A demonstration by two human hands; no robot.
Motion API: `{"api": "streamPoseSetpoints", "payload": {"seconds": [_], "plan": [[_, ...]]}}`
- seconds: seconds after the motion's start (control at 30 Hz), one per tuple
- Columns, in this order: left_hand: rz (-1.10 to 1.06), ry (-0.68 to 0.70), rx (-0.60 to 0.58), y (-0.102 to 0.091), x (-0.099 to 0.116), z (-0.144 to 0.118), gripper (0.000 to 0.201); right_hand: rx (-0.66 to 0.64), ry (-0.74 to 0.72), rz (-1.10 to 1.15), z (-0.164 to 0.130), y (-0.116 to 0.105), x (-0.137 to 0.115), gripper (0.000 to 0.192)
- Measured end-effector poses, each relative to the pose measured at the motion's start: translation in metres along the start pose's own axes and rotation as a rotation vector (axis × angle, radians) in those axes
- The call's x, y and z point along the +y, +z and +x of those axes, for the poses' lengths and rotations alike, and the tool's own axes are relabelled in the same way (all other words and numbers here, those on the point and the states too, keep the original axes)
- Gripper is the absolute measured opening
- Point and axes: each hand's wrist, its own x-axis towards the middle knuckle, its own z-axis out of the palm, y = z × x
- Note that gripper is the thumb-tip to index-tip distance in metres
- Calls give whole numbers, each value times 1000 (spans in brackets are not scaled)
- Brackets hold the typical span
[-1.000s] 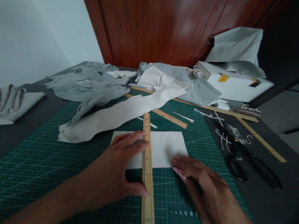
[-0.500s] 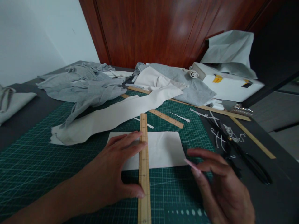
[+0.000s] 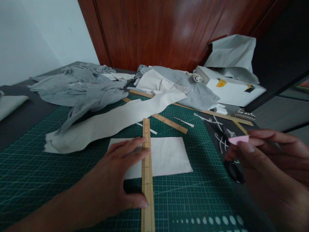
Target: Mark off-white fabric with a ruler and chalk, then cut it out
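Red-brown wood panelling (image 3: 149, 32) fills the top of the frame behind a dark desk (image 3: 14, 129), where a green mat (image 3: 178, 193) spreads across the lower part. A white cloth (image 3: 170, 156) lies flat on the mat in the lower middle of the frame, and a wooden ruler (image 3: 147, 190) crosses it, running down to the bottom edge. The left hand (image 3: 118, 167) is spread, its fingertips on the ruler over the cloth and its thumb on the ruler nearer the bottom edge. The right hand (image 3: 272, 161), at the right of the frame, pinches a small pink piece (image 3: 241, 139) between thumb and fingers, in front of the black scissors (image 3: 234, 172). The ruler looks light, stiff and rather smooth — it would skid if pressed at one end only, so two spots well apart along its length suit it. The cloth seems soft and limp, apt to pucker if pushed; pressing it flat or lifting it by a corner should be kindest. The pink piece is probably light and perhaps brittle — best held gently by its flat faces.
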Motion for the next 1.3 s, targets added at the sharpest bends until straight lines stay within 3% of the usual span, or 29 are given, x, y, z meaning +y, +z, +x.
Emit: {"api": "streamPoseSetpoints", "payload": {"seconds": [0.1,0.3,0.43,0.73,1.3], "plan": [[25,39,-51,-1,-6,1,107,-119,29,-27,11,12,-2,22],[52,76,-62,-3,-5,3,107,-580,205,69,18,55,21,17],[18,99,-53,-4,-3,3,107,-735,260,37,20,84,36,23],[-47,79,-59,-3,-3,3,107,-781,227,-39,31,121,47,18],[-33,93,-70,-6,-2,2,109,-788,244,-81,24,123,54,15]]}}
